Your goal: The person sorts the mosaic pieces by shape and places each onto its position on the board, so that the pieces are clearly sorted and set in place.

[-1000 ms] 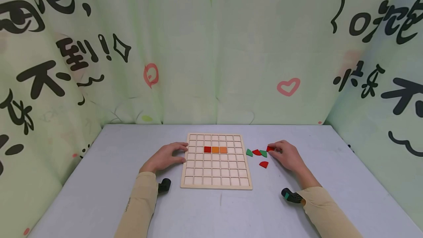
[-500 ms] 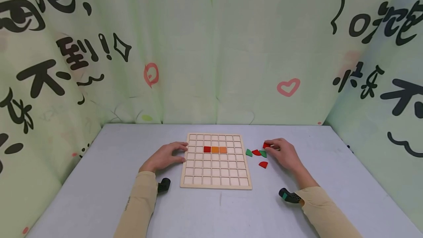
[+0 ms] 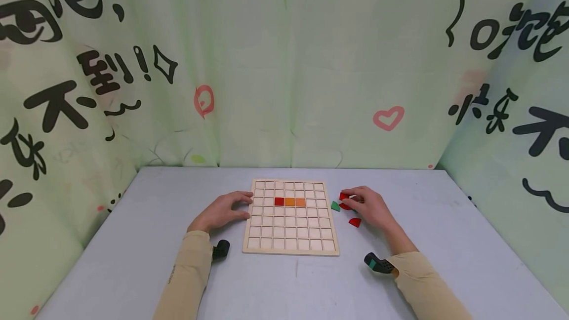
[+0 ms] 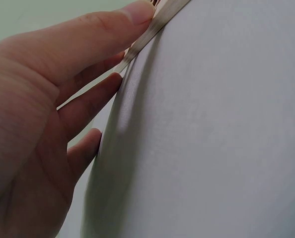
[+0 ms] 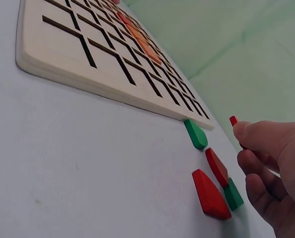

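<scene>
A wooden board (image 3: pixel 291 253) divided into square cells lies flat on the table. One red square tile (image 3: pixel 279 201) and two orange tiles (image 3: pixel 295 202) fill neighbouring cells in a row. My left hand (image 3: pixel 221 212) touches the board's left edge with thumb and fingertips. Just right of the board, above the table, my right hand (image 3: pixel 369 206) pinches a small red block (image 5: pixel 233 120), mostly covered by the thumb in the right wrist view. Below that hand lie two fan-shaped red pieces (image 5: pixel 210 194) and two green pieces (image 5: pixel 196 134); the head view hides part of this group.
A pale cloth-covered table (image 3: pixel 293 290) extends around the board. Behind and at both sides hangs a light green curtain (image 3: pixel 289 88) with black lettering. A black device (image 3: pixel 221 250) sits at the left wrist, another (image 3: pixel 379 263) at the right wrist.
My right hand has moved left with the red block, from beyond the loose pieces to over them, closer to the board. My left hand stays at the board's edge.
</scene>
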Motion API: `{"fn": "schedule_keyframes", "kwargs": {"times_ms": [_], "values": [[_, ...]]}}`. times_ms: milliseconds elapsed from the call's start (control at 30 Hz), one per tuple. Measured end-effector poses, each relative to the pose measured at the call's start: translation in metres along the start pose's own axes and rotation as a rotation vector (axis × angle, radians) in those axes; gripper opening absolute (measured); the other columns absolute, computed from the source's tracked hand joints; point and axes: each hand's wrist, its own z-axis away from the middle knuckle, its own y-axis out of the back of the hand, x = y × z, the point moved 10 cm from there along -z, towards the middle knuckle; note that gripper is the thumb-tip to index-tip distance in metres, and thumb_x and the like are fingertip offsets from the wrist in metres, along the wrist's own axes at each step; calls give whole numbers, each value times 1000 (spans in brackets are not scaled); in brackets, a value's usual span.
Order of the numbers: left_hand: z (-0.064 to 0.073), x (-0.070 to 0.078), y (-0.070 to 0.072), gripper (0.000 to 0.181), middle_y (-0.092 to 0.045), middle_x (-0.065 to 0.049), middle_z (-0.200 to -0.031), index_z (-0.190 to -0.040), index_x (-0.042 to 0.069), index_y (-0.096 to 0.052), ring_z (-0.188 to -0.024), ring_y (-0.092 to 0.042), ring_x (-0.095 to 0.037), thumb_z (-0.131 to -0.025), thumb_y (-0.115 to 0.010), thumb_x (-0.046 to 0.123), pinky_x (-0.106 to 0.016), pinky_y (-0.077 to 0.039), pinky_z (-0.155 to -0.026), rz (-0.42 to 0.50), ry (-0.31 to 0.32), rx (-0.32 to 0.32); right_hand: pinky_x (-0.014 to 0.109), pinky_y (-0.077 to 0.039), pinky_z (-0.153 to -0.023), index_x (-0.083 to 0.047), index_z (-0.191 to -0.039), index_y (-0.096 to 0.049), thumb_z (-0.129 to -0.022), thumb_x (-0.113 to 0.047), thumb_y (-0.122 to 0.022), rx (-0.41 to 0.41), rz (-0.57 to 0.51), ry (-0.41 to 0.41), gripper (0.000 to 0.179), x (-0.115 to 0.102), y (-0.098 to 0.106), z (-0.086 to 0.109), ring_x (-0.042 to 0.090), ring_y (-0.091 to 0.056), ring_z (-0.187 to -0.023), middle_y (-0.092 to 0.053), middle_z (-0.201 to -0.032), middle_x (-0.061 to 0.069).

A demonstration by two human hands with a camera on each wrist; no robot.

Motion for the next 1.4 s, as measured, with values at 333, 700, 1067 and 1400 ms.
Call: {"fn": "schedule_keyframes", "kwargs": {"times_ms": [333,700,1067,1400], "values": [[2,2,0,39,-52,-3,-144,-122,8,-66,-139,-38,-29,-85,-77,18,-46,-30,-115,17,3,1,41,-55,-86,-9,-124,-68,-93,-20,-68,-17,-6,31,32,-24,-18,-7,28,-60,-104,-61,-121,13],[2,2,0,39,-52,-4,-143,-121,8,-66,-139,-38,-29,-85,-77,18,-46,-31,-115,13,-7,-1,41,-54,-86,-6,-119,-70,-91,-14,-70,-28,-1,103,30,-50,-36,-15,25,-61,-96,-63,-115,14],[2,2,0,40,-52,-4,-143,-122,7,-66,-139,-38,-29,-85,-77,18,-46,-31,-115,8,-16,0,40,-55,-84,-5,-117,-71,-91,-13,-70,-72,24,185,28,-75,-54,-20,24,-62,-94,-63,-110,11],[0,2,1,38,-53,-4,-142,-120,8,-67,-138,-40,-29,-85,-77,18,-46,-31,-115,15,-41,5,37,-53,-82,-4,-117,-71,-91,-12,-70,-116,39,165,28,-78,-59,-23,21,-58,-90,-64,-108,10]]}}
